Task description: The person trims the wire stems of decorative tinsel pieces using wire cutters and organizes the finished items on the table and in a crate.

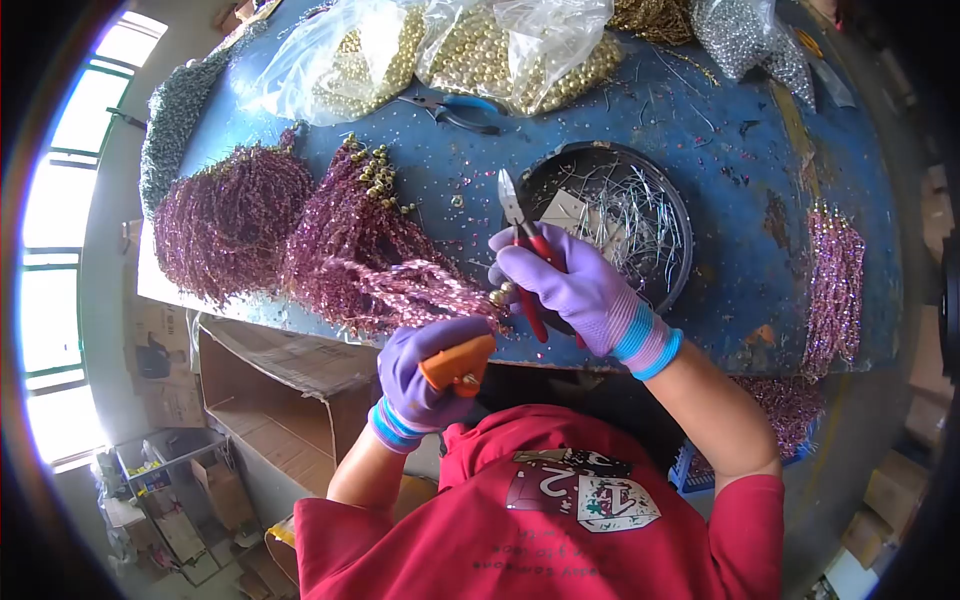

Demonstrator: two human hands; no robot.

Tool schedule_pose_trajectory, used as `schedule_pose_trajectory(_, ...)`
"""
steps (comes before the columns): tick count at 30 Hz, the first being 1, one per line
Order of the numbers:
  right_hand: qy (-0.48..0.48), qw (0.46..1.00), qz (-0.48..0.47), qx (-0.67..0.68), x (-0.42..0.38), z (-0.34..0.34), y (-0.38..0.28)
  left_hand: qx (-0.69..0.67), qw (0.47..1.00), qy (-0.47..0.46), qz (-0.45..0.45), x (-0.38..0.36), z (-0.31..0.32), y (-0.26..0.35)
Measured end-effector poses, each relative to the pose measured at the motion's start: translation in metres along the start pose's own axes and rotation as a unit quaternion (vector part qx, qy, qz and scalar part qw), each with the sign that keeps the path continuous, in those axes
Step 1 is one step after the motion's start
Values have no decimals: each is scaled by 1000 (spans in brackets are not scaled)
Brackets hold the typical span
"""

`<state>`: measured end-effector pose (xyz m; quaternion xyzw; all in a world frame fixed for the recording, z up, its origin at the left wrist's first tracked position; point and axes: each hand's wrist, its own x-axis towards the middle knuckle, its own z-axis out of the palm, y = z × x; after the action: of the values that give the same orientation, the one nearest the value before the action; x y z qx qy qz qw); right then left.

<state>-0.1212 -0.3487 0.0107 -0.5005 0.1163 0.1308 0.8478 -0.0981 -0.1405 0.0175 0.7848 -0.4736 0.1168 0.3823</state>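
Observation:
My left hand [425, 375], in a purple knit glove, is closed in a fist in front of the table edge. An orange piece [457, 366] covers the inner side of its fingers, with a small gold bead below. What the fist grips I cannot tell. Pink tinsel strands [410, 287] stretch along the table just above its knuckles. My right hand [570, 280], gloved alike, is closed around red-handled cutting pliers [512, 200], jaws pointing away from me. Gold beads [502, 294] show beside its fingers, at the end of the strands.
Behind my right hand stands a round black tray [685, 235] of cut wires. Pink tinsel bundles [235, 225] lie left, another [835, 290] right. Bags of gold beads [520, 60] and blue-black pliers [455, 112] sit at the back. A cardboard box [270, 400] is below the table.

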Motion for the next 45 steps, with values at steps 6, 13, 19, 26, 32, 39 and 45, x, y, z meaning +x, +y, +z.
schedule_pose_trajectory(6,13,999,3,-46,-11,3,-1,37,999,3,6,-1,4,-1)
schedule_pose_trajectory(13,-17,996,-71,-51,-27,-12,0,-155,985,10,-71,-5,4,2)
schedule_pose_trajectory(19,-56,963,-192,-179,-46,-18,5,-204,968,67,-130,56,-8,1)
schedule_pose_trajectory(26,-9,905,-316,-283,-56,-22,-9,-505,755,-161,-386,57,5,25)
schedule_pose_trajectory(32,-4,817,-375,-438,-51,-32,-13,-568,669,-244,-412,46,14,16)
schedule_pose_trajectory(39,110,736,-351,-569,-66,-55,-24,-550,687,-138,-455,28,38,17)
schedule_pose_trajectory(45,126,643,-281,-701,-86,-64,-22,-566,664,-64,-485,27,47,22)
